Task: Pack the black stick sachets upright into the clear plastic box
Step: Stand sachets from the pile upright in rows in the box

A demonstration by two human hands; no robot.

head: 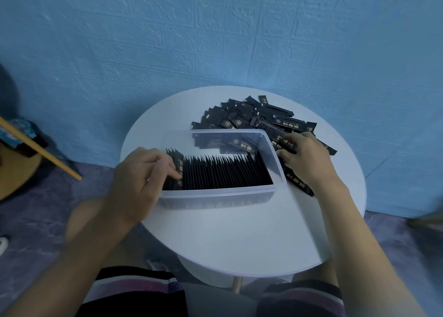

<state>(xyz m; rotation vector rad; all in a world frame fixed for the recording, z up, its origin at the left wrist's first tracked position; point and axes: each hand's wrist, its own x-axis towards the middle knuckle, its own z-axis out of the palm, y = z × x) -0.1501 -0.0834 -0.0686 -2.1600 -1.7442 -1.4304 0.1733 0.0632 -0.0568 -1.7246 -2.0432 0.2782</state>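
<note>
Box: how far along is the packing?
Done: an upright row spans nearly the whole box. In hand: the left hand grips the row's left end, and the right hand pinches a sachet at the pile. Left: that large pile on the table.

black gold-printed sachets, white table, blue wall

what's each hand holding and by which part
The left hand grips the leftmost upright sachets by their top ends; right hand pinches a loose sachet near its printed end.
</note>
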